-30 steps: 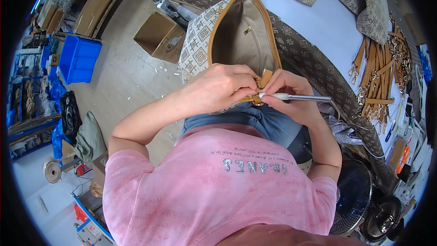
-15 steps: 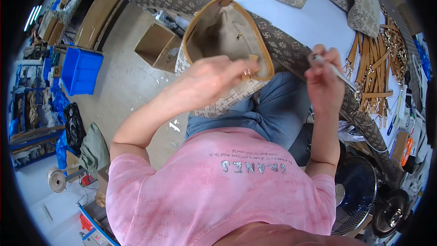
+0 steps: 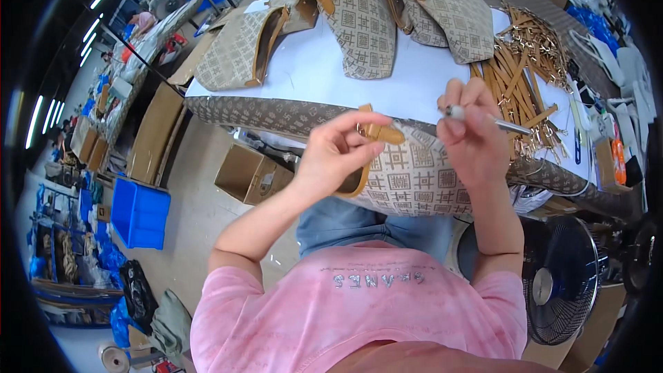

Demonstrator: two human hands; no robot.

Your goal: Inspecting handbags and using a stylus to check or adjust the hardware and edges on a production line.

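A beige handbag (image 3: 421, 183) with a brown geometric pattern and tan trim lies on its side over my lap, against the table edge. My left hand (image 3: 330, 155) pinches the tan leather tab (image 3: 387, 134) at the bag's rim, where a small metal ring shows. Held in my right hand (image 3: 476, 141) is a slim silver rod-like tool (image 3: 512, 126) with a rounded grey end. That tool is just right of the tab, apart from it. Most of the bag's opening is turned away from view.
On the white tabletop (image 3: 311, 86) stand several similar handbags (image 3: 362, 27). Tan straps with metal clasps (image 3: 514, 90) are heaped at the right. An open cardboard box (image 3: 252, 174) and a blue bin (image 3: 140, 213) are on the left floor; a fan (image 3: 563, 283) stands at lower right.
The bag has turned from opening upward to lying on its side, patterned face showing. My left hand has gripped the tab; my right hand has come closer with the tool. The view has tilted up.
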